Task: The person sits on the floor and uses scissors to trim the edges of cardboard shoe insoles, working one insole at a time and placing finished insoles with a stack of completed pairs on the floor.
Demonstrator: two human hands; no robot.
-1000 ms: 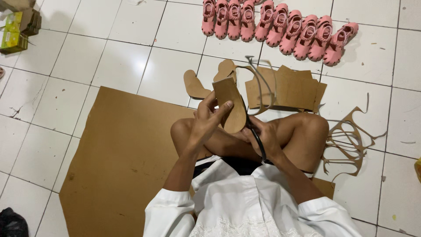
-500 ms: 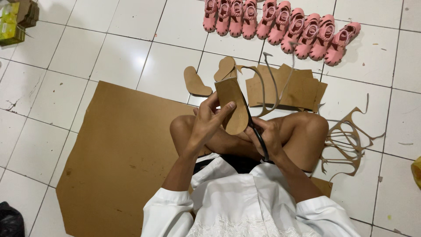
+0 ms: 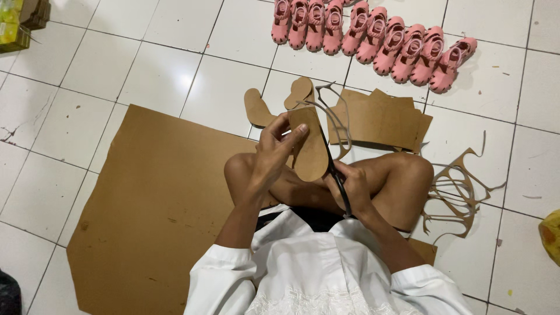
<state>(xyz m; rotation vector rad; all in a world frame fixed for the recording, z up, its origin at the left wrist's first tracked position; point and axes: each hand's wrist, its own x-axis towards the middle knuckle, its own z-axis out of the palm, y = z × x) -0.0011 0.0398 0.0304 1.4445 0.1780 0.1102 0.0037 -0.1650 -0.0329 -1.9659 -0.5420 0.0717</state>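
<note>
Left hand (image 3: 274, 157) pinching sole-shaped cardboard piece (image 3: 309, 146) upright over lap, edge exposed for trimming. Right hand (image 3: 350, 186) clenched on scissors (image 3: 335, 175), blades at piece's 3 o'clock edge. Offcut strip (image 3: 338, 116) curling away at 12.

The person sits cross-legged, both forearms bare below rolled white sleeves and reaching forward over the knees. The left hand (image 3: 274, 153) is raised, fingers curled and thumb stretched out toward the right. The right hand (image 3: 350, 186) sits lower and nearer, closed in a grip, knuckles up.
</note>
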